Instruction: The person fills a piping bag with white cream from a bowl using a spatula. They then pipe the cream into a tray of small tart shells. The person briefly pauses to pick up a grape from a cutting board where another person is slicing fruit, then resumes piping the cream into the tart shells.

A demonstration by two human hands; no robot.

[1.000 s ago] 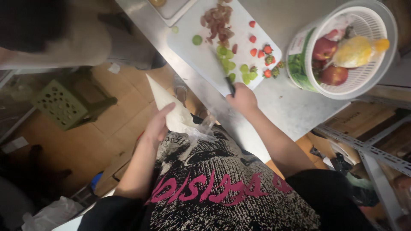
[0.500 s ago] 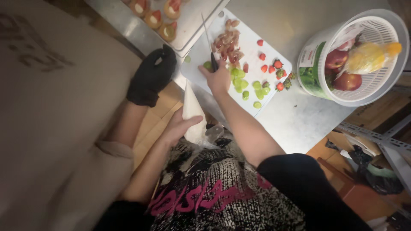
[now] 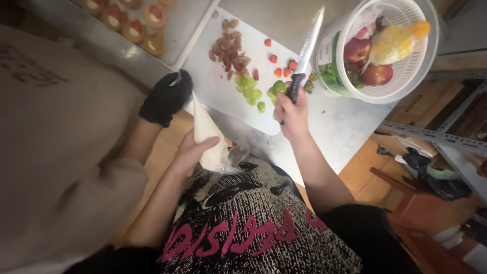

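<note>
My right hand (image 3: 291,114) grips the black handle of a long knife (image 3: 307,48), its blade raised over the right part of a white cutting board (image 3: 223,99). On the board lie green grape pieces (image 3: 249,90), small red fruit pieces (image 3: 278,63) and a pile of brownish-red slices (image 3: 229,50). My left hand (image 3: 192,150) holds a white piping bag (image 3: 207,137) against my body, tip pointing up. Another person's black-gloved hand (image 3: 166,97) touches the bag's tip at the counter edge.
A white colander (image 3: 411,73) with apples and a yellow fruit stands at the right on the steel counter (image 3: 332,127). A tray (image 3: 185,25) with small fruit-topped tarts (image 3: 131,25) lies at the back left. The other person's beige sleeve (image 3: 56,152) fills the left.
My right hand has drawn back to the board's right edge and lifted the knife. The gloved hand has come to the piping bag's tip. The view has shifted.
</note>
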